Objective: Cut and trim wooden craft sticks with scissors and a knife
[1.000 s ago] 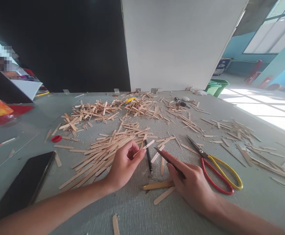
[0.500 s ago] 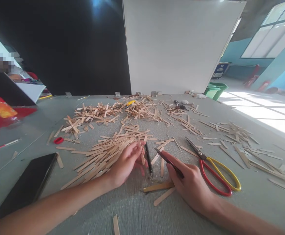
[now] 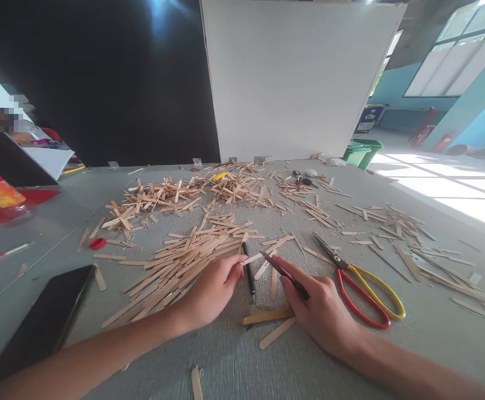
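My left hand (image 3: 214, 290) is closed, pinching a wooden craft stick (image 3: 252, 259) between thumb and fingers. That stick points right and meets or nearly meets the tip of a dark-bladed knife (image 3: 283, 272). Around the knife's handle my right hand (image 3: 328, 308) is closed, with the index finger along the blade. Below the held stick a black pen (image 3: 249, 275) lies on the table. A heap of craft sticks (image 3: 184, 253) spreads behind my left hand. Scissors (image 3: 350, 280) with red and yellow handles rest open to the right of my right hand.
A dark phone-like slab (image 3: 44, 322) lies at left, near a red ring (image 3: 98, 243). More stick piles (image 3: 154, 194) and thin slivers (image 3: 454, 278) cover the table's back and right. A yellowish strip (image 3: 267, 316) lies in front. Black (image 3: 134, 83) and white panels (image 3: 284, 83) stand behind.
The stick in my left hand has turned from nearly upright to nearly level, its end now at the knife tip. My right hand keeps its grip. The view has shifted slightly.
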A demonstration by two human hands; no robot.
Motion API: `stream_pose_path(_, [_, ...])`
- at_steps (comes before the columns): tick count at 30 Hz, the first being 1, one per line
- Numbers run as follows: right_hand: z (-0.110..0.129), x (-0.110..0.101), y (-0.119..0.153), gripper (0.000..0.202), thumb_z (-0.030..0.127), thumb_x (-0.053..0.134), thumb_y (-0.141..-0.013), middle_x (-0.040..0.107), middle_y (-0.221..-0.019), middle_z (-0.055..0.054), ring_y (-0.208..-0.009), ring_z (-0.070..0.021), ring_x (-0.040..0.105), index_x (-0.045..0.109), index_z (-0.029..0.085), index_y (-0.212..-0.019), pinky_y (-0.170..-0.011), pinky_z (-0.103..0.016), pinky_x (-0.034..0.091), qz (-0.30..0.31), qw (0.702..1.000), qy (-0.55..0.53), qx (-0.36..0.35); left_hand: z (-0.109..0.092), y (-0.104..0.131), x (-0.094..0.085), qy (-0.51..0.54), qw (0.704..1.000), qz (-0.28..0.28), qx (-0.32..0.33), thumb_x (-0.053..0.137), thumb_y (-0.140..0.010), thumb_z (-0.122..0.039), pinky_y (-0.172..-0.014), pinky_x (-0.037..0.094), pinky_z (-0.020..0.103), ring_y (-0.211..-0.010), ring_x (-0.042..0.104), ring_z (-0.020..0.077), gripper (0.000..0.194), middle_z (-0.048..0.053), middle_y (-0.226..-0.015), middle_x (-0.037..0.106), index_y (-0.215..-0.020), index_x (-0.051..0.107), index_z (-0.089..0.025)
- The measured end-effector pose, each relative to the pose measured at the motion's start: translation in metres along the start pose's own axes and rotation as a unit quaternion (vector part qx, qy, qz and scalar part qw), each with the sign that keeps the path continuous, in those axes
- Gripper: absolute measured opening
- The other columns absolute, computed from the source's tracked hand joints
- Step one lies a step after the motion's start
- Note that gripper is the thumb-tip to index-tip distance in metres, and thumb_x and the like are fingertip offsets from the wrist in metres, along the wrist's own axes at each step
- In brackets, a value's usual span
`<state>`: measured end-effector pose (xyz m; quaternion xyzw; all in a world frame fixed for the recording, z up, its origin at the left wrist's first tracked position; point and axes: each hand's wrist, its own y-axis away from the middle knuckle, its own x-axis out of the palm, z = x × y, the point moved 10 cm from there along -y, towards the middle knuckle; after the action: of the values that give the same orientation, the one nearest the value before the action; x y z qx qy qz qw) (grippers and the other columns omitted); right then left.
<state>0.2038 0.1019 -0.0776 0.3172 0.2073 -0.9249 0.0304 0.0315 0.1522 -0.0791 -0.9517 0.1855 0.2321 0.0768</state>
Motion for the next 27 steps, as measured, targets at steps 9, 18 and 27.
stream_pose_path(9, [-0.002,-0.003,0.002,0.044,0.026,0.048,-0.104,0.053,-0.058,0.008,-0.046,-0.0108,0.034,0.065,0.024,-0.144,-0.046,-0.021,0.036,-0.003,1.000,-0.001,0.016,-0.004,0.004,-0.005,-0.139,0.989,0.022,0.039,0.049,-0.103,-0.028,-0.070,0.041,0.030,-0.072,0.061,0.0214,0.027,0.002,-0.079,0.069,-0.085,0.068,-0.021])
stream_pose_path(18, [-0.003,0.008,0.011,0.047,0.033,0.046,-0.106,0.062,-0.062,0.004,-0.047,-0.0114,0.041,0.060,0.022,-0.149,-0.049,-0.021,0.042,0.034,0.996,-0.054,0.061,0.006,0.003,-0.003,-0.109,0.994,0.018,0.007,0.036,-0.110,-0.039,-0.049,0.039,0.024,-0.045,0.054,0.0132,0.033,-0.005,-0.062,0.059,-0.084,0.049,-0.023])
stream_pose_path(27, [0.007,0.011,0.012,0.046,0.029,0.048,-0.105,0.044,-0.058,0.007,-0.048,-0.0102,0.030,0.064,0.019,-0.147,-0.045,-0.022,0.030,0.040,0.998,-0.044,0.028,-0.001,0.003,0.008,-0.083,0.995,-0.001,0.049,0.046,-0.107,-0.041,-0.051,0.035,0.022,-0.051,0.048,0.0109,0.040,-0.005,-0.058,0.054,-0.075,0.058,-0.019])
